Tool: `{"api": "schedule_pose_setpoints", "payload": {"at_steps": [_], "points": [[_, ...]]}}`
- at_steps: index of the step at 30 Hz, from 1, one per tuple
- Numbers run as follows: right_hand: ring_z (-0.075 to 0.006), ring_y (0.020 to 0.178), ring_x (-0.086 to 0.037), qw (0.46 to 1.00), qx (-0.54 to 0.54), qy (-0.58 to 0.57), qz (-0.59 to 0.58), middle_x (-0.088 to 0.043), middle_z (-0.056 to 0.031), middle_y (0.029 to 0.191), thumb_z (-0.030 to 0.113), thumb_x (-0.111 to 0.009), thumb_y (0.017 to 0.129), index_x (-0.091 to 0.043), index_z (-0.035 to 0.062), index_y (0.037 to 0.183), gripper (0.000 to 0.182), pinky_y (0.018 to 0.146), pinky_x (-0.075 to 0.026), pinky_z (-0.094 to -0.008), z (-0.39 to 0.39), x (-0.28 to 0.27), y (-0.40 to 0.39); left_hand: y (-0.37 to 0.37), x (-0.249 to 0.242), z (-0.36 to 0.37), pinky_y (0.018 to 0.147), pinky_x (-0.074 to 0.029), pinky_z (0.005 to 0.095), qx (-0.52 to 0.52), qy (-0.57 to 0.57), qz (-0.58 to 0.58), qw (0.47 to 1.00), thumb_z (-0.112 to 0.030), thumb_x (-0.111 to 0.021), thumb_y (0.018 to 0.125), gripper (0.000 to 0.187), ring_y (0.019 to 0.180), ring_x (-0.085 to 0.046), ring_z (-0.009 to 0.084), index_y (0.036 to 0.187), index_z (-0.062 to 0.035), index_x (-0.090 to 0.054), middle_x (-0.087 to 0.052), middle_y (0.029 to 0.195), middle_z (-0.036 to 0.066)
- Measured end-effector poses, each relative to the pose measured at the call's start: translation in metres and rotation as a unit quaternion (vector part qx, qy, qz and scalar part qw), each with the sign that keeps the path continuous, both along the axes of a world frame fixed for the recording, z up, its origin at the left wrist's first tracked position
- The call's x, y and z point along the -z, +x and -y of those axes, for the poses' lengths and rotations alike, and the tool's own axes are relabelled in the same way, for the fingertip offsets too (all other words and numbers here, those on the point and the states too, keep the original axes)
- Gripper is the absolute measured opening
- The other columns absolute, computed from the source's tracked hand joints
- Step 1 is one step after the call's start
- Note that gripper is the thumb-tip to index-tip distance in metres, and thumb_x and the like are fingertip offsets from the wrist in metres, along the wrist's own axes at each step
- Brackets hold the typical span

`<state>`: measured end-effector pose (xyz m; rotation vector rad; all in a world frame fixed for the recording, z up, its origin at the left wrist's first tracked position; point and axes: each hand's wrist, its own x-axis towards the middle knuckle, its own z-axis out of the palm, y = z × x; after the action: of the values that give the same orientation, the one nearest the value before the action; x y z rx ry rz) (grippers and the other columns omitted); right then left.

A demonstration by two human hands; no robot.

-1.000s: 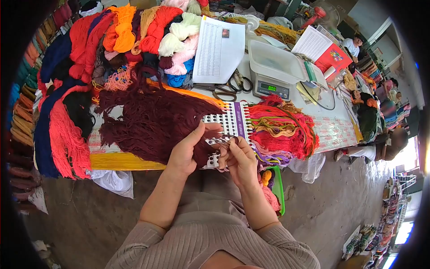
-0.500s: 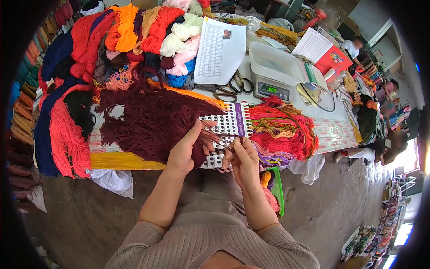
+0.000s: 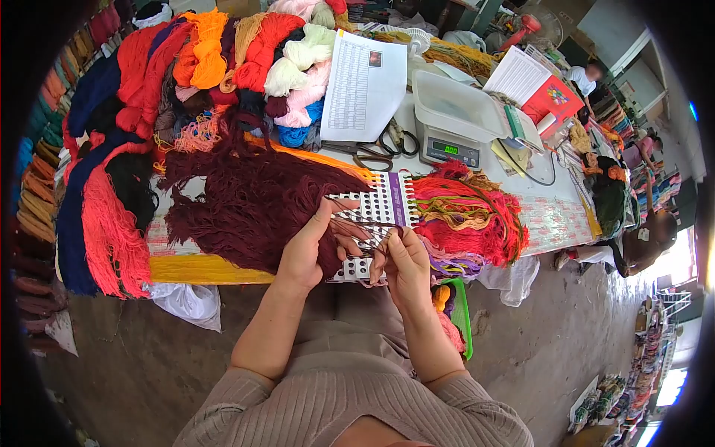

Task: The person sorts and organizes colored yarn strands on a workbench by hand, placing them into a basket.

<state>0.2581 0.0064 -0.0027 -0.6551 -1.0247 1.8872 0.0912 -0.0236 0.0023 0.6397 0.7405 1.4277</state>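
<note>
Strands of dark maroon yarn (image 3: 359,229) stretch between my two hands, above a white card with rows of black holes (image 3: 376,201). My left hand (image 3: 311,242) is closed round the strands at the right edge of a big maroon yarn pile (image 3: 253,201). Thumb and fingers of my right hand (image 3: 402,257) pinch the strands' other end over the card's lower part. A purple strip (image 3: 397,198) runs down the card. Red and multicoloured threads (image 3: 469,212) hang from the card's right side.
Behind the card are a printed sheet (image 3: 363,86), black scissors (image 3: 398,139) and a scale (image 3: 450,149) bearing a clear tray (image 3: 458,104). Coloured skeins (image 3: 205,52) cover the left side. A green basket (image 3: 461,316) is below the table edge. Other people are far right.
The strands between my hands are spread wider apart. My hands have barely shifted. At the far right a person has moved slightly.
</note>
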Motion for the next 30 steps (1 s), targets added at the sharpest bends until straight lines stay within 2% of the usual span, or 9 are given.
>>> {"api": "schedule_pose_setpoints", "payload": {"at_steps": [14,16,19,21,22,25,28,29,30], "points": [[-0.0152,0.051,-0.054,1.0,-0.004,-0.01,-0.007,-0.053,-0.0061,0.065,0.022,-0.042,0.096,-0.043,0.0042,0.088,0.02,0.048,-0.045,-0.0245,0.0,0.001,0.0,0.0,-0.005,-0.002,0.054,-0.04,0.0182,-0.021,-0.003,0.05,0.998,-0.038,-0.032,0.097,0.044,0.071,-0.053,0.0085,0.113,-0.0036,-0.053,-0.065,0.093,0.011],[-0.014,0.049,-0.052,0.999,-0.034,-0.035,0.008,-0.053,-0.0052,0.065,0.023,-0.044,0.095,-0.045,0.0026,0.091,0.02,0.047,-0.044,-0.0229,0.0,0.003,0.0,0.0,-0.009,-0.001,0.054,-0.039,0.0181,-0.019,-0.003,0.054,0.998,-0.038,-0.032,0.097,0.044,0.069,-0.053,0.0086,0.113,-0.0031,-0.053,-0.065,0.093,0.012],[-0.0154,0.048,-0.05,0.971,-0.214,-0.081,0.066,-0.051,-0.0058,0.061,0.019,-0.048,0.093,-0.051,-0.0039,0.098,0.023,0.045,-0.041,-0.0236,0.003,-0.005,0.003,-0.004,-0.008,0.001,0.052,-0.038,0.0177,-0.021,-0.028,0.045,0.998,-0.037,-0.032,0.097,0.043,0.062,-0.051,0.0082,0.11,-0.002,-0.054,-0.065,0.083,0.01],[-0.0167,0.05,-0.053,0.942,-0.324,-0.031,0.079,-0.053,-0.0066,0.061,0.018,-0.05,0.092,-0.056,-0.0048,0.089,0.024,0.047,-0.042,-0.025,0.007,-0.003,0.005,-0.008,-0.006,0.001,0.05,-0.037,0.0177,0.042,0.018,0.017,0.999,-0.036,-0.033,0.097,0.043,0.056,-0.05,0.0075,0.106,-0.0015,-0.056,-0.062,0.072,0.007],[-0.0174,0.053,-0.055,0.944,-0.323,-0.021,0.063,-0.055,-0.0083,0.065,0.02,-0.053,0.09,-0.059,-0.0055,0.084,0.027,0.048,-0.043,-0.0259,0.008,-0.002,0.005,-0.004,-0.005,0.004,0.047,-0.036,0.0176,0.004,-0.024,-0.028,0.999,-0.039,-0.033,0.097,0.045,0.05,-0.047,0.0066,0.096,-0.0015,-0.059,-0.057,0.061,0.004],[-0.0147,0.059,-0.056,0.983,-0.134,-0.009,-0.127,-0.055,-0.0078,0.078,0.017,-0.052,0.091,-0.057,-0.0008,0.082,0.021,0.049,-0.042,-0.0241,0.003,0.011,0.005,-0.013,-0.003,0.007,0.045,-0.035,0.0181,0.018,-0.058,-0.084,0.995,-0.042,-0.032,0.096,0.05,0.045,-0.045,0.0073,0.086,-0.0013,-0.06,-0.056,0.057,0.004],[-0.0088,0.054,-0.038,0.955,0.056,-0.133,-0.258,-0.047,-0.0004,0.073,0.023,-0.046,0.094,-0.05,0.0045,0.087,0.02,0.053,-0.035,-0.0218,-0.02,0.014,0.007,-0.024,-0.003,0.009,0.042,-0.035,0.018,0.077,0.023,0.094,0.992,-0.048,-0.029,0.094,0.059,0.04,-0.044,0.011,0.084,0.0008,-0.061,-0.055,0.054,0.007],[-0.0086,0.053,-0.039,0.941,0.087,-0.174,-0.275,-0.047,0.0002,0.073,0.023,-0.044,0.095,-0.049,0.0048,0.089,0.019,0.053,-0.036,-0.0219,-0.025,0.013,0.009,-0.026,-0.005,0.008,0.05,-0.041,0.0217,0.11,0.082,0.186,0.973,-0.049,-0.029,0.094,0.06,0.047,-0.049,0.0138,0.089,0.002,-0.061,-0.058,0.061,0.009],[-0.0089,0.054,-0.04,0.954,0.09,-0.159,-0.239,-0.048,-0.0004,0.073,0.022,-0.044,0.095,-0.05,0.0044,0.088,0.02,0.053,-0.036,-0.0219,-0.026,0.015,0.009,-0.023,-0.005,0.009,0.058,-0.044,0.0248,0.082,0.079,0.184,0.976,-0.048,-0.029,0.094,0.059,0.058,-0.054,0.0158,0.094,0.0021,-0.06,-0.061,0.07,0.01]]}}
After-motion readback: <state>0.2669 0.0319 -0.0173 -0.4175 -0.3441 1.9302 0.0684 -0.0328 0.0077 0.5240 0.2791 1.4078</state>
